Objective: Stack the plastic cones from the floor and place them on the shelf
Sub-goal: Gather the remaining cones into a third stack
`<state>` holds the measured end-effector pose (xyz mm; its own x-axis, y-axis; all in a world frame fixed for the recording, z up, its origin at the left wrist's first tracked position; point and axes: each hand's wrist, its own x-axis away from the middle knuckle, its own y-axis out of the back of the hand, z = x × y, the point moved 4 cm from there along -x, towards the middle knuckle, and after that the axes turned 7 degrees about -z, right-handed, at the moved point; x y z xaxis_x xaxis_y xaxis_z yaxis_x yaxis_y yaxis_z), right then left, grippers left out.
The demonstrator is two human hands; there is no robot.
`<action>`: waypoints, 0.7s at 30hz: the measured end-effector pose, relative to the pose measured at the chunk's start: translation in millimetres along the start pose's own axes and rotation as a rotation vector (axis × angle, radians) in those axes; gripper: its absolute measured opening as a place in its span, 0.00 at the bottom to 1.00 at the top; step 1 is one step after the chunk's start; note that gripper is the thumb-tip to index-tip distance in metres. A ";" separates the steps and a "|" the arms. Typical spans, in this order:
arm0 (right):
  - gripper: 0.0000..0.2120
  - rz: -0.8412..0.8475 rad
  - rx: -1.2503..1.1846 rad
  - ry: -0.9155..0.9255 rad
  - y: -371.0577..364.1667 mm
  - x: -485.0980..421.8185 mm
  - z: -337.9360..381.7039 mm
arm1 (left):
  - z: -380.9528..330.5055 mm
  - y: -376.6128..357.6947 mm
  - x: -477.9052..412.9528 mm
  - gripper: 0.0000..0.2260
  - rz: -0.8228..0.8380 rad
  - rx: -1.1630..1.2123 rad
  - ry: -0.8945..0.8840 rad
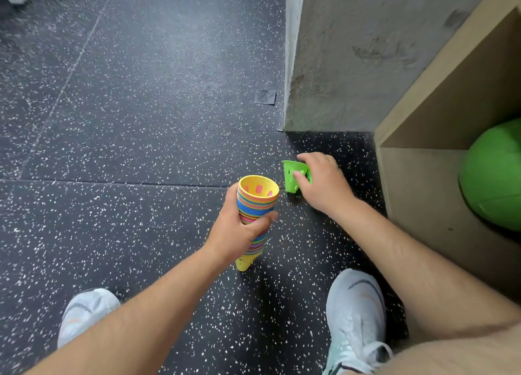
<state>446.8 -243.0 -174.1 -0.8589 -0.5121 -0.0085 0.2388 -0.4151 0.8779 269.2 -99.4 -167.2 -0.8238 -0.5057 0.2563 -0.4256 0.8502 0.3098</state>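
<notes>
My left hand [236, 230] grips a tall stack of nested plastic cones [258, 202] in many colours, wide open end up and yellow on the inside, with the yellow tip pointing down toward the floor. My right hand [324, 181] holds a single green cone [290, 177] by its narrow end, its open mouth turned left toward the stack. The green cone hangs just right of the stack's rim, a small gap between them. The wooden shelf [439, 112] stands at the right.
The floor is black speckled rubber [141, 120]. A grey concrete pillar [352, 58] rises beyond my right hand. A green ball [496, 174] sits in the shelf's lower compartment. My two pale shoes [355, 312] are planted below the hands.
</notes>
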 end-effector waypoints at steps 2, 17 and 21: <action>0.22 0.047 0.091 -0.004 -8.8 -12.7 -7.9 | -0.3 1.2 0.8 0.28 0.001 -0.001 0.005; 0.11 0.075 0.058 0.016 -11.1 -21.3 -3.1 | -0.1 0.9 1.5 0.27 -0.023 0.039 0.055; 0.10 -0.074 -0.298 0.010 39.3 -13.2 21.0 | -0.7 2.1 -0.8 0.25 -0.035 0.064 0.063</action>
<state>458.0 -236.8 -129.4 -0.8747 -0.4792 -0.0732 0.2996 -0.6530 0.6956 269.2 -97.3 -166.1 -0.7835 -0.5419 0.3041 -0.4786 0.8384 0.2609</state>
